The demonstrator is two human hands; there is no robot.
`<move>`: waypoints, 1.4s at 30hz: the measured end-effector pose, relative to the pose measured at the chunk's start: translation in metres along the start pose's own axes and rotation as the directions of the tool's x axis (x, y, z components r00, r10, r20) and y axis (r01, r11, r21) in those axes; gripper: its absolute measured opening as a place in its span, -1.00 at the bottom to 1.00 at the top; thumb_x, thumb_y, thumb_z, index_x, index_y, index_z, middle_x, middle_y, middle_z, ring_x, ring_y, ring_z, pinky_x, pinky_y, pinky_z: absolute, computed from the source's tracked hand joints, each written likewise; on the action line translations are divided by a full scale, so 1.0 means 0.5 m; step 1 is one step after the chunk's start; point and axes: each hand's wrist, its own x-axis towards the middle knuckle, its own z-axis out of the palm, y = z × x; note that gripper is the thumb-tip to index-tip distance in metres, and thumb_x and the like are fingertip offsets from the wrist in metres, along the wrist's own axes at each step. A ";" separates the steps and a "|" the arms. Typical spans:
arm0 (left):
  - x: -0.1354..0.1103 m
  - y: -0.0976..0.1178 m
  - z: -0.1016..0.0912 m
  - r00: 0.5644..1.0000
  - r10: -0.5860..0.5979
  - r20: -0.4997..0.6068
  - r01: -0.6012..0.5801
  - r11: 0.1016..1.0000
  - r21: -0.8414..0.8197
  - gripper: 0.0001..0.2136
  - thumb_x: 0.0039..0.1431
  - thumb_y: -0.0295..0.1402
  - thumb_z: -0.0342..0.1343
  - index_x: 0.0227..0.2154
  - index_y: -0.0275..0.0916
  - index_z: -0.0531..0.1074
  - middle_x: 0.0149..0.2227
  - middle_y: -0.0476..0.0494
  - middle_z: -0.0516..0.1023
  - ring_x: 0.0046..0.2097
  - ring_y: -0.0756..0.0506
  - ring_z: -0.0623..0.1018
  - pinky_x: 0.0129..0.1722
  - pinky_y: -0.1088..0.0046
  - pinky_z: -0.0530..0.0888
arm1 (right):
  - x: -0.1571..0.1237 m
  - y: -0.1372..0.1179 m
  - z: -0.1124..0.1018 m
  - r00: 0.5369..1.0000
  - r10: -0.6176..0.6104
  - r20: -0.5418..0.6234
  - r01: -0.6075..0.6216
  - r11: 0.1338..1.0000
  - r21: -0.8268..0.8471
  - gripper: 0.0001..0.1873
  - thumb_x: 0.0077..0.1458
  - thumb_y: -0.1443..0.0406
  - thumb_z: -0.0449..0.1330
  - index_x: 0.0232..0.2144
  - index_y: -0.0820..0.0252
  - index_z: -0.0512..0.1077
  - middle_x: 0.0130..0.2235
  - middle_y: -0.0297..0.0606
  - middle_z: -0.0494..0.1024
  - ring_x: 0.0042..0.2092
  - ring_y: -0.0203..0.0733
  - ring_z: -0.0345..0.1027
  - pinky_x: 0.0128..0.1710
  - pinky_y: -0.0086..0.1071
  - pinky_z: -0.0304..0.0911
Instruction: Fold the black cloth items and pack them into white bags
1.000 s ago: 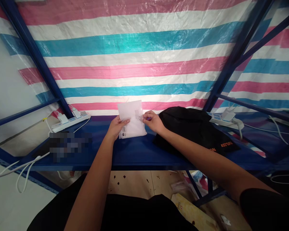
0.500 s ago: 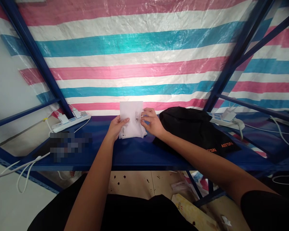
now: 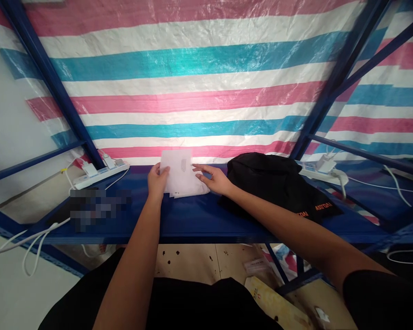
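Note:
A flat white bag-like sheet [image 3: 175, 172] with a small block of grey print stands tilted up over the blue shelf. My left hand [image 3: 157, 181] grips its left edge, thumb on the front. Beneath it, more white pieces [image 3: 196, 187] lie in a low stack, sticking out to the right. My right hand [image 3: 215, 178] is beside the sheet's right edge, over the stack's right end, its thumb and fingers apart. Whether its fingertips touch the stack I cannot tell. Whether the white pieces are paper or plastic is unclear.
Black cloth with orange lettering [image 3: 265, 183] lies right of my right hand. White power strips with plugs stand at the left [image 3: 101, 175] and right [image 3: 321, 174]. Cables [image 3: 37, 243] hang at the left. Blue metal posts [image 3: 326, 96] and a striped tarp [image 3: 192, 101] enclose the shelf [image 3: 192, 224].
My left hand has shifted left and slightly down with the top sheet, baring more of the stack's right side. My right hand's fingers have come off the sheet's right edge and straightened.

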 end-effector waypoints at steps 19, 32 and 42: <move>-0.019 -0.032 0.008 0.973 0.130 0.192 -0.223 0.748 0.625 -0.76 0.13 -0.19 0.41 -0.18 -0.15 0.67 0.37 -0.38 0.35 0.43 -0.60 0.26 0.45 -0.17 0.17 | 0.010 0.079 -0.411 0.794 0.551 -0.257 -0.472 0.291 -0.832 -0.38 0.47 -0.05 0.08 0.07 0.37 0.65 0.13 0.32 0.64 0.16 0.35 0.56 0.19 0.09 0.37; -0.024 -0.016 0.015 0.894 0.091 0.438 -0.367 0.708 0.603 -0.78 0.14 -0.29 0.31 -0.15 -0.15 0.67 0.08 -0.29 0.62 0.17 -0.37 0.57 0.33 0.10 0.41 | -0.123 0.015 -0.536 0.793 0.451 -0.409 -0.590 0.403 -0.700 -0.59 0.11 0.10 0.44 -0.06 0.20 0.66 -0.07 0.00 0.74 -0.08 0.14 0.63 -0.07 -0.14 0.49; -0.129 0.040 0.128 0.457 0.280 0.845 -0.719 0.675 0.166 -0.63 0.28 -0.11 0.32 0.11 -0.01 0.67 0.25 -0.23 0.63 0.37 -0.42 0.47 0.45 -0.01 0.22 | -0.009 -0.171 -0.423 0.927 -0.108 -0.359 -0.159 0.753 -0.639 -0.66 0.21 0.10 0.37 0.00 0.04 0.63 -0.05 -0.10 0.67 -0.05 0.12 0.57 0.09 0.05 0.53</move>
